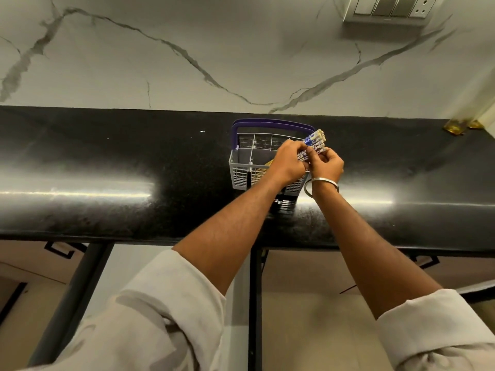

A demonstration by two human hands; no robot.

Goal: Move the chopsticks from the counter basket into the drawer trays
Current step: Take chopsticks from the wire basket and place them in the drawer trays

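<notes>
Both arms reach forward over the black worktop (pixel 107 162), pale sleeves pushed back past the elbows. To the left of the hands and partly beneath them stands the grey wire basket (pixel 242 167) with its purple handle (pixel 270 124) arched at the far side; something tan shows in a compartment just under the left hand. The left hand (pixel 288 163) is curled around the near end of a bundle of blue-and-white patterned chopsticks (pixel 313 144), held above the basket's right part. The bundle slants up and away, its blunt ends fanning beyond the fingers. The right hand (pixel 328 163), a metal bangle (pixel 321 186) on its wrist, pinches the same bundle from the other side.
</notes>
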